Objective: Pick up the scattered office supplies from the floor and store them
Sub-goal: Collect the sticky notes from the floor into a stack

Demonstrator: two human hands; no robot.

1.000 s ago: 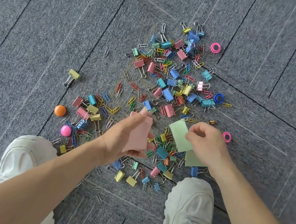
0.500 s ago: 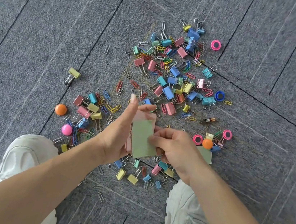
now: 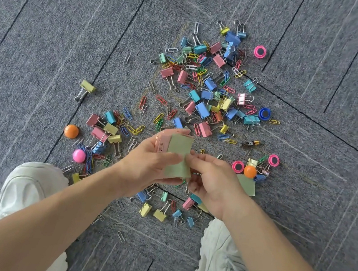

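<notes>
One grey carpet [image 3: 49,38] spreads under dozens of binder clips [image 3: 202,110] and paper clips [image 3: 136,129]. Our left hand [image 3: 147,160] grips a pink note pad [image 3: 162,143] above the clutter; our right hand [image 3: 211,178] pinches the green sheet [image 3: 178,158] covering it. A loose green note [image 3: 246,185] lies right of us, a battery [image 3: 250,143] beyond.
</notes>
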